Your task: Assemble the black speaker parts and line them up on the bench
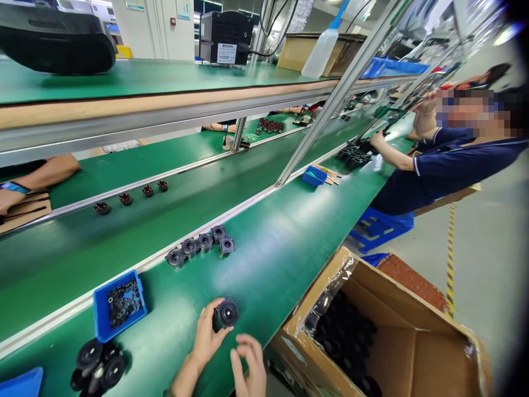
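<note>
On the green bench (281,253), a white rail (248,205) bounded the far side, and green surface ran from the blue bin (100,311) past the left hand (206,337) towards a small box (316,180); the near edge passed just beside the right hand (251,366). The left hand pinched a black part (227,314) by its rim, thumb and fingers at its left side; the right hand, close by, had its fingers loosely bent around nothing visible. A clump (112,372) of similar parts stood left of the hands, five more (205,242) lay by the rail, and a carton (438,358) took up the right. The frame's bottom cut off the clump and right hand; the carton's dark contents blurred together.
</note>
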Action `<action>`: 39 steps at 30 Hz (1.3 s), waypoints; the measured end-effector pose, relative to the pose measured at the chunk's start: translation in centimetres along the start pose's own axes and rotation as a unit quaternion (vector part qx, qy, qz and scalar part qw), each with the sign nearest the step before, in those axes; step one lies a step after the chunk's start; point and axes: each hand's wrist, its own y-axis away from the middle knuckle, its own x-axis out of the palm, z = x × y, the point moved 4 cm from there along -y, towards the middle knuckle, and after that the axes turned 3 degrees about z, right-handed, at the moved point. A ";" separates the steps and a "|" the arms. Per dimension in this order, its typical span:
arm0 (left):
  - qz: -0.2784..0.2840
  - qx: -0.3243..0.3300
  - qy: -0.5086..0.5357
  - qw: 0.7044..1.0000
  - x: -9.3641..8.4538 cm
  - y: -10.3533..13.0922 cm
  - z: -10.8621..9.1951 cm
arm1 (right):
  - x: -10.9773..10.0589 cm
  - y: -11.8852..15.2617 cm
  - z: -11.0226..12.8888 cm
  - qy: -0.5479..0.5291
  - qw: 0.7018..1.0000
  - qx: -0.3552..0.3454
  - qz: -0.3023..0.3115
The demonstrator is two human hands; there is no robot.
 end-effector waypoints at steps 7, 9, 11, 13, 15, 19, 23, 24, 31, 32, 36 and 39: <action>0.014 -0.025 0.012 1.000 1.2 0.0 0.1 | 1.0 -8.5 0.0 0.096 0.991 -0.067 0.068; 0.018 -0.034 -0.010 0.999 0.9 1.1 -0.2 | -0.5 -10.7 -1.5 0.136 0.986 -0.090 0.043; 0.009 -0.044 -0.058 0.997 -0.6 3.0 -0.5 | -3.2 -14.2 -2.7 0.177 0.977 -0.115 0.008; -0.040 -0.060 -0.136 0.988 -3.9 5.5 -0.8 | -5.8 -18.6 -3.0 0.209 0.968 -0.136 -0.023; -0.135 -0.086 -0.247 0.956 -8.6 8.6 -1.3 | -7.3 -22.4 -1.8 0.246 0.951 -0.166 -0.089; -0.316 -0.125 -0.409 0.847 -18.2 14.5 -2.8 | -3.2 -20.8 4.0 0.199 0.953 -0.224 -0.056; -0.318 -0.109 -0.412 0.847 -23.7 14.3 -2.9 | 10.5 -8.0 9.8 0.025 0.914 -0.212 0.344; -0.294 -0.104 -0.408 0.858 -24.3 13.1 -2.8 | 13.8 -4.8 10.8 0.016 0.897 -0.217 0.386; -0.113 -0.109 -0.439 0.885 -23.8 3.9 -2.3 | 24.1 3.1 9.8 0.056 0.902 -0.169 0.393; -0.102 -0.101 -0.446 0.883 -23.3 3.6 -2.2 | 23.9 2.7 9.3 0.036 0.912 -0.151 0.381; -0.076 -0.021 -0.476 0.876 -20.8 4.1 -1.5 | 21.6 0.5 8.1 -0.110 0.943 -0.071 0.307; -0.083 -0.015 -0.504 0.859 -20.1 4.0 -0.8 | 20.3 -0.2 7.3 -0.261 0.910 0.086 0.312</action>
